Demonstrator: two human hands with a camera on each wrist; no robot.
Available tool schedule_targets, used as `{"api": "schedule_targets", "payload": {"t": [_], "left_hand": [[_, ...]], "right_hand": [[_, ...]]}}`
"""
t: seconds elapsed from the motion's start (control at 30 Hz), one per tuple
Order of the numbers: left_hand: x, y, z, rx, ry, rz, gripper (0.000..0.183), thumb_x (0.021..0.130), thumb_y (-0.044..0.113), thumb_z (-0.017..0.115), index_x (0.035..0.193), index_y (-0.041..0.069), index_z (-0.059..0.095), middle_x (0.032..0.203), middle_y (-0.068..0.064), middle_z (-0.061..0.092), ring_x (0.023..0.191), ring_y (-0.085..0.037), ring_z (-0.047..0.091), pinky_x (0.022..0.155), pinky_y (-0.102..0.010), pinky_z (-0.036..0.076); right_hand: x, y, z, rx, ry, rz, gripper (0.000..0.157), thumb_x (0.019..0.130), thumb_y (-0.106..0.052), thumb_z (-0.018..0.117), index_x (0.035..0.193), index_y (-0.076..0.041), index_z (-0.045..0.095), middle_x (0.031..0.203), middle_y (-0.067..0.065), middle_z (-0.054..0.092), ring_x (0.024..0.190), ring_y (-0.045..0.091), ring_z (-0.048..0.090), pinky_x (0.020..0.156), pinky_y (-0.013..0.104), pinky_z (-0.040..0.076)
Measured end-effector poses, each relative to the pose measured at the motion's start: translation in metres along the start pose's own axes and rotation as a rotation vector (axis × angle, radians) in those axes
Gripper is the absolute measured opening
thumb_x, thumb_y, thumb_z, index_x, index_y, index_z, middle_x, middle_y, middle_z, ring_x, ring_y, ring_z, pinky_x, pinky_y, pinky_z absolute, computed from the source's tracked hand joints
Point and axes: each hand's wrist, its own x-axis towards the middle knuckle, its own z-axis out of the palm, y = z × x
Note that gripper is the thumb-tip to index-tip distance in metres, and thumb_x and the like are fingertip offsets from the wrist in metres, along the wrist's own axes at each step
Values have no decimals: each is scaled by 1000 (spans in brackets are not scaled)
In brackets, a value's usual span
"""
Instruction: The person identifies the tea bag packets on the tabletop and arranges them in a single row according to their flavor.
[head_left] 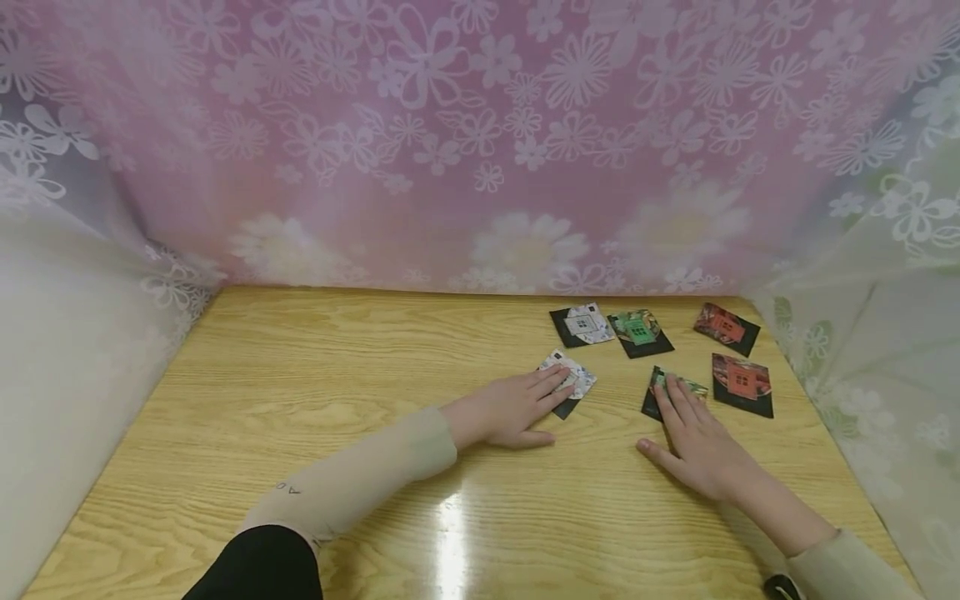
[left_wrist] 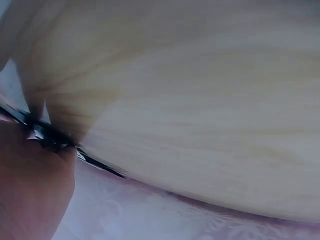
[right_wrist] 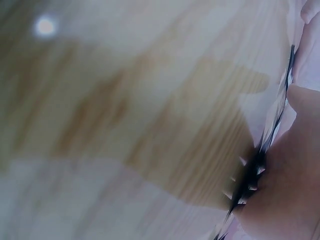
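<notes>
Flowered cloth: the pink cloth [head_left: 420, 200] hangs beyond both hands, past the far edge of the table.
Wooden table: the table [head_left: 337, 350] lies under both hands and carries all six packets, so each one can lie flat.
Left hand: the left hand [head_left: 517, 408] grips nothing; its straight fingers rest on the near white packet [head_left: 584, 382], the thumb apart from it, perhaps to keep it from slipping.
Right hand: the right hand [head_left: 697, 450] also does not close; straight fingers lie on the near green packet [head_left: 651, 407], thumb spread away, probably for light pressing from above.
White pair: the far white packet [head_left: 582, 324] is just beyond the left fingertips, apart from the near one.
Green pair: the far green packet [head_left: 641, 332] is beyond the right fingertips, beside the far white packet.
Red pair: the far red packet [head_left: 726, 329] and near red packet [head_left: 742, 383] lie untouched, beyond the right hand and to its right; the same colours seem grouped together on purpose.
</notes>
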Motion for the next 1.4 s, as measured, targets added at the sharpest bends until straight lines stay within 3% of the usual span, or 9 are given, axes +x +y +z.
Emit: {"api": "schedule_targets", "payload": {"t": [0.2,0.53,0.77,1.13,1.4], "left_hand": [[-29,-13,8,-62,35,-45,79,96,60,24,153,12,-1,159,-12,-7,146,-25,-3,119,-34,13],[-72,-40,24,-112,67,-153,79,96,62,25,153,13,1,159,-12,-6,146,-25,-1,118,-37,17],[-94,-53,29,-127,77,-216,79,96,61,27,153,12,2,159,-13,-4,146,-26,0,118,-39,17],[-129,-73,32,-156,91,-328,77,97,58,31,153,11,7,159,-13,2,146,-26,5,118,-40,19],[-171,-95,46,-173,134,-433,76,97,56,34,153,10,9,158,-14,6,146,-27,7,116,-43,22]], "right_hand": [[-1,3,3,-3,0,-2,88,95,-55,43,151,1,5,156,24,-1,143,41,2,116,55,8],[0,2,6,-15,-23,11,90,94,-59,41,151,1,6,156,24,-1,143,42,2,112,59,16],[-2,-1,2,-8,-13,6,89,95,-57,42,150,3,7,156,26,0,143,42,3,112,59,17],[-1,1,5,13,32,-19,88,94,-54,45,151,1,6,156,24,0,144,39,1,118,49,2],[1,1,1,-10,-27,-4,90,95,-57,41,151,2,2,156,25,-4,143,41,0,114,58,12]]}}
